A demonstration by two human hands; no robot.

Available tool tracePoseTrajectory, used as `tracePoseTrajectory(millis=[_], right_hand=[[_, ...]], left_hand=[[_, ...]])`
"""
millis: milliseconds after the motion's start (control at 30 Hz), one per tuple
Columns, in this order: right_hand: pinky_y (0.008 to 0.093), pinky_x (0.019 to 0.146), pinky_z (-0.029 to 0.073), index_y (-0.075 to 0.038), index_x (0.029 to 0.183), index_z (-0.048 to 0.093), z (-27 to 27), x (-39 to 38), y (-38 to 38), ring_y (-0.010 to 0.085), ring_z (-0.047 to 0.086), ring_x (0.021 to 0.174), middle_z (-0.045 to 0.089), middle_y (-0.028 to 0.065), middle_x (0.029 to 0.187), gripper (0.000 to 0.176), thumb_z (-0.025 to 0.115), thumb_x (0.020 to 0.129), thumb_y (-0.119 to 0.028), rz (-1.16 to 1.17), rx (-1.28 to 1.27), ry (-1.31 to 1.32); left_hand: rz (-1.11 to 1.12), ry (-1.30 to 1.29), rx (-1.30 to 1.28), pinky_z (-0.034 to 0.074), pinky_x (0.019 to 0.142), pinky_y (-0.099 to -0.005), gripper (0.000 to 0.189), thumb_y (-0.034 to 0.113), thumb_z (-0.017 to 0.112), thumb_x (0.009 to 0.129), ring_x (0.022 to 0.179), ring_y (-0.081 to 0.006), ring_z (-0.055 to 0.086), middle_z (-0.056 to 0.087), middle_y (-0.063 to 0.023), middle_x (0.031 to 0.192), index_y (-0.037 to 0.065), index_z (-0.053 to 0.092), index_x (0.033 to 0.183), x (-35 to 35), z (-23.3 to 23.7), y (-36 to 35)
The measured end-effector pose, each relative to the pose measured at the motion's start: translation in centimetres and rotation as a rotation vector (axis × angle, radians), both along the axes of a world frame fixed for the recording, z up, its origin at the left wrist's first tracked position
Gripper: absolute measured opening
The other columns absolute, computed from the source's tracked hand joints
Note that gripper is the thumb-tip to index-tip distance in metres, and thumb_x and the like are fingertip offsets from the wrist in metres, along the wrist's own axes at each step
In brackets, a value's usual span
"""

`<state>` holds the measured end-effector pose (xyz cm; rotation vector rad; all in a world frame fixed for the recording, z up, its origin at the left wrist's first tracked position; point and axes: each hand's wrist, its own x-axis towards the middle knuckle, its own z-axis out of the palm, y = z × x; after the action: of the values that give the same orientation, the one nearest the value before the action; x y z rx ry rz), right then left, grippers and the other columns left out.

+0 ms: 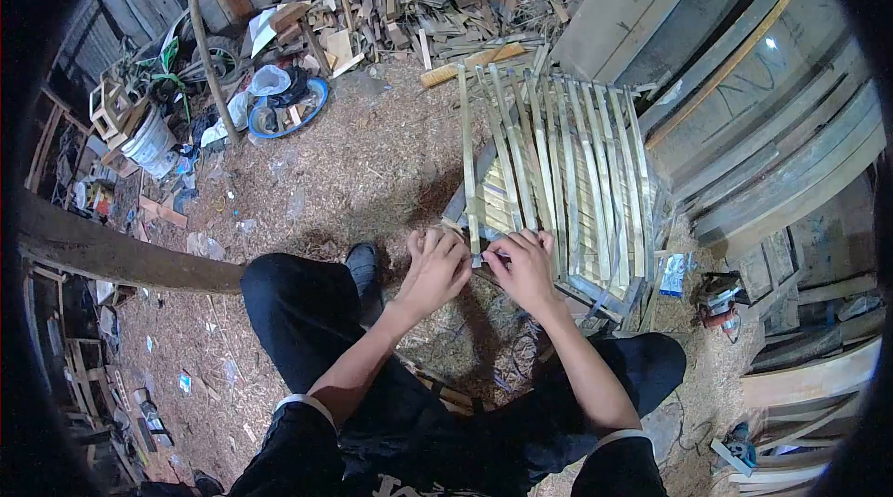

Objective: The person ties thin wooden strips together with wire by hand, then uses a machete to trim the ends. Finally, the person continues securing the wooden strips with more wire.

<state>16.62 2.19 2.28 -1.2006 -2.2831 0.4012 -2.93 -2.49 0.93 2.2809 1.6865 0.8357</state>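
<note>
A stack of long pale wooden slats (563,153) lies side by side on a low wooden support, in front of me and to the right. My left hand (434,265) is at the near end of the leftmost slat (469,162), its fingers curled; what they hold, if anything, is hidden. On the other side of that slat end, my right hand (523,263) has its fingers bent, with thumb and forefinger close around something small that I cannot make out.
Scrap wood (400,18) is piled at the back. A blue basin (290,108) and a white bucket (151,145) stand at the left. Boards (791,153) lean at the right, near a red power tool (719,311). A wooden beam (130,255) crosses the left side.
</note>
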Motion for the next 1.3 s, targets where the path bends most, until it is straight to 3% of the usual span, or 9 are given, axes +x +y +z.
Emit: tracePoseTrajectory(millis=[67, 333, 500, 633, 733, 833, 933, 1067, 1300], right_hand=[[0.0417, 0.092, 0.031, -0.011, 0.082, 0.066, 0.0, -0.3, 0.0, 0.0209, 0.057, 0.088, 0.065, 0.0024, 0.082, 0.012, 0.072, 0.088, -0.021, -0.011, -0.027, 0.000], [0.0393, 0.081, 0.029, -0.011, 0.072, 0.061, -1.1, -1.2, 0.1, 0.0223, 0.056, 0.072, 0.060, 0.0031, 0.067, 0.015, 0.074, 0.079, -0.016, -0.046, -0.015, 0.001], [0.0418, 0.084, 0.031, -0.010, 0.076, 0.063, -2.1, -1.3, 0.1, 0.0226, 0.057, 0.078, 0.061, 0.0042, 0.068, 0.011, 0.073, 0.077, -0.016, -0.056, -0.029, -0.018], [0.0419, 0.085, 0.031, -0.010, 0.075, 0.063, -1.2, -1.0, 0.1, 0.0230, 0.057, 0.080, 0.063, 0.0035, 0.068, 0.012, 0.073, 0.079, -0.016, -0.064, -0.063, -0.006], [0.0426, 0.088, 0.031, -0.010, 0.084, 0.066, 0.1, -0.2, 0.4, 0.0228, 0.058, 0.088, 0.066, 0.0037, 0.080, 0.010, 0.073, 0.081, -0.017, -0.050, -0.037, -0.049], [0.0439, 0.095, 0.030, -0.012, 0.105, 0.068, 0.8, 0.4, 0.2, 0.0218, 0.055, 0.106, 0.065, 0.0042, 0.106, 0.022, 0.073, 0.085, -0.021, -0.016, -0.086, -0.005], [0.0450, 0.096, 0.030, -0.014, 0.105, 0.069, 0.9, 0.5, -0.5, 0.0226, 0.054, 0.108, 0.065, 0.0038, 0.105, 0.020, 0.072, 0.087, -0.021, 0.063, -0.051, -0.034], [0.0455, 0.098, 0.030, -0.013, 0.106, 0.070, 0.3, 0.5, -0.8, 0.0234, 0.054, 0.109, 0.064, 0.0040, 0.106, 0.021, 0.072, 0.087, -0.023, 0.085, -0.068, -0.060], [0.0442, 0.096, 0.029, -0.012, 0.092, 0.072, -0.3, 0.5, -0.7, 0.0212, 0.056, 0.100, 0.067, 0.0014, 0.094, 0.008, 0.072, 0.089, -0.020, 0.030, -0.006, -0.020]], left_hand=[[-0.054, 0.085, -0.043, 0.028, 0.101, -0.0581, 0.016, 0.018, 0.069, 0.084, 0.110, -0.0302, 0.049, 0.055, -0.0072, 0.101, 0.009, 0.060, 0.095, 0.2, -0.2, 0.0], [-0.119, 0.061, -0.172, 0.034, 0.091, -0.0610, 0.020, 0.019, 0.070, 0.081, 0.106, -0.0316, 0.050, 0.056, -0.0093, 0.095, 0.005, 0.060, 0.090, 0.1, -0.7, 0.5], [-0.163, 0.077, -0.110, 0.035, 0.087, -0.0567, 0.019, 0.019, 0.070, 0.080, 0.103, -0.0316, 0.051, 0.058, -0.0090, 0.092, 0.003, 0.060, 0.085, -0.1, -1.3, 0.5], [-0.149, 0.020, -0.133, 0.033, 0.091, -0.0512, 0.019, 0.021, 0.070, 0.082, 0.104, -0.0296, 0.050, 0.060, -0.0075, 0.094, 0.006, 0.064, 0.091, -0.8, -0.9, 0.2], [-0.044, -0.004, -0.111, 0.030, 0.096, -0.0488, 0.021, 0.026, 0.072, 0.083, 0.106, -0.0273, 0.050, 0.062, -0.0055, 0.099, 0.010, 0.068, 0.097, -1.2, 0.4, 0.1], [0.022, -0.047, -0.060, 0.027, 0.100, -0.0487, 0.027, 0.030, 0.074, 0.084, 0.108, -0.0256, 0.050, 0.064, -0.0033, 0.103, 0.014, 0.071, 0.105, -1.7, 1.5, 0.7], [-0.018, -0.059, -0.109, 0.024, 0.105, -0.0508, 0.036, 0.034, 0.076, 0.083, 0.112, -0.0254, 0.049, 0.065, -0.0016, 0.107, 0.019, 0.073, 0.114, -2.0, 1.1, 1.1], [-0.046, -0.043, -0.145, 0.023, 0.105, -0.0490, 0.032, 0.034, 0.077, 0.084, 0.114, -0.0234, 0.050, 0.067, 0.0013, 0.112, 0.019, 0.075, 0.112, -1.2, 0.0, 0.9], [-0.052, -0.107, -0.069, 0.024, 0.104, -0.0512, 0.019, 0.026, 0.077, 0.083, 0.108, -0.0213, 0.053, 0.071, 0.0018, 0.100, 0.014, 0.077, 0.098, -0.7, 0.3, 1.1]])
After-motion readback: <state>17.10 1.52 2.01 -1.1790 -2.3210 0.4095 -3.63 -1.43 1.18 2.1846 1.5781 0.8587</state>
